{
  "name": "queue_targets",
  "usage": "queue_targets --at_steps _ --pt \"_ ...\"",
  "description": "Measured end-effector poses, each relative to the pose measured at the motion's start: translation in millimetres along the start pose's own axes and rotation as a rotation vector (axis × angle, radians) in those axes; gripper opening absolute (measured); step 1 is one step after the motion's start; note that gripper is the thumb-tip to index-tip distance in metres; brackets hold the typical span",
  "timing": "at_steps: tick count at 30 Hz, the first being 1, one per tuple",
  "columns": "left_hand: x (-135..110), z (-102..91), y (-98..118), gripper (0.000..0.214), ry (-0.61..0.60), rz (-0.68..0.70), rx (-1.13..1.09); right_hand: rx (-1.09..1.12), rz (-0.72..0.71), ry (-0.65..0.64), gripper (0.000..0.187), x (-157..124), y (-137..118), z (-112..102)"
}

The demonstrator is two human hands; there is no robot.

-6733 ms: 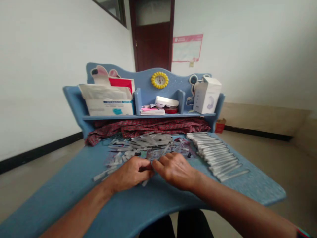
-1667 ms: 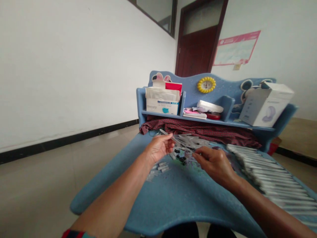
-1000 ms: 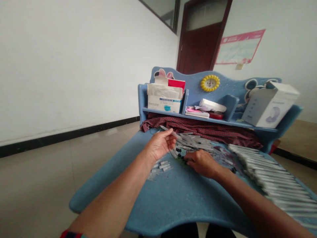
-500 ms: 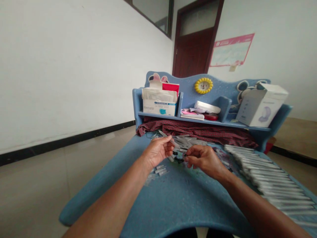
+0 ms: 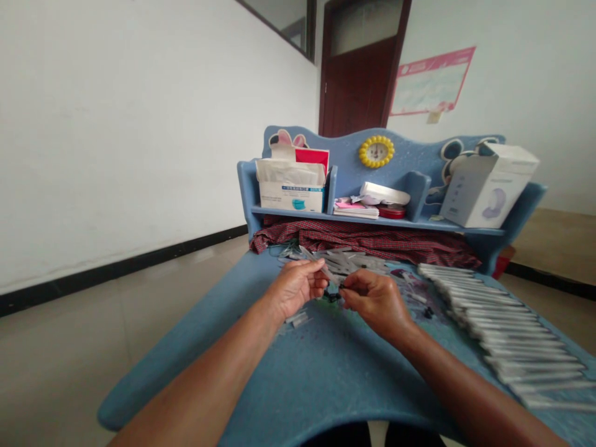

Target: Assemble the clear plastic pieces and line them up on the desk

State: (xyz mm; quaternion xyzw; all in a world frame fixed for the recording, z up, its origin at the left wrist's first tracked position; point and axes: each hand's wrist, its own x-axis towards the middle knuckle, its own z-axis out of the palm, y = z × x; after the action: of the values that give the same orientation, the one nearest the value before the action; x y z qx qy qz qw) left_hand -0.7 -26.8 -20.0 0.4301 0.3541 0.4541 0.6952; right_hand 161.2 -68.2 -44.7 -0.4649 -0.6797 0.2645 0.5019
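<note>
My left hand [image 5: 298,290] is closed round a clear, slim plastic tube [image 5: 331,275], which slants out past the thumb toward the right. Close beside it, my right hand [image 5: 375,302] pinches a small black piece [image 5: 342,287] at the tube's lower end. Whether the two touch is too small to tell. Below the fingertips lie more small black pieces [image 5: 331,297]. A loose pile of grey-clear tubes [image 5: 356,262] spreads behind the hands. Several short whitish pieces [image 5: 298,320] rest under my left wrist.
A stacked row of tubes [image 5: 512,335] covers the right side of the blue table [image 5: 298,385]. Behind, a checked cloth [image 5: 372,241] lies under a shelf holding a mask box [image 5: 291,189], papers [image 5: 356,211] and a white carton [image 5: 487,186]. A yellow clock [image 5: 376,152] hangs above.
My right hand has moved left toward my left hand, bringing the black piece to the tube's end. The whole view has shifted slightly.
</note>
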Motion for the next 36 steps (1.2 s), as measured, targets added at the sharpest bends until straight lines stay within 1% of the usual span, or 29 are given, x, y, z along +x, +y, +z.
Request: queue_targets --at_steps 8,12,21,23,25,29,31,33,36 --pt "-1 2.1 -2 0.012 0.028 0.014 0.029 -0.063 -0.049 0.028 0.007 -3 -4 3" --pt "0 1.7 -3 0.013 0.02 0.01 0.047 -0.082 -0.046 0.032 0.008 -3 -5 2" --pt "-3 4.6 -3 0.014 0.008 0.02 0.066 -0.027 -0.052 0.016 0.008 -8 -5 3" --pt "-3 4.8 -3 0.013 0.002 0.025 0.064 0.038 -0.027 -0.015 0.012 -9 -6 3" --pt "-3 4.3 -3 0.013 -0.014 0.029 0.06 0.151 0.021 -0.062 0.017 -9 -8 3" --pt "-2 2.5 -3 0.011 -0.051 0.041 0.067 0.428 0.178 -0.157 0.028 -6 -13 1" --pt "-2 1.9 -3 0.011 -0.053 0.05 0.067 0.505 0.243 -0.172 0.032 -5 -14 -1" --pt "-2 1.6 -3 0.012 -0.041 0.06 0.064 0.494 0.26 -0.162 0.033 -4 -11 -2" --pt "-1 1.7 -2 0.013 -0.013 0.062 0.072 0.336 0.2 -0.131 0.031 -5 -3 -2"
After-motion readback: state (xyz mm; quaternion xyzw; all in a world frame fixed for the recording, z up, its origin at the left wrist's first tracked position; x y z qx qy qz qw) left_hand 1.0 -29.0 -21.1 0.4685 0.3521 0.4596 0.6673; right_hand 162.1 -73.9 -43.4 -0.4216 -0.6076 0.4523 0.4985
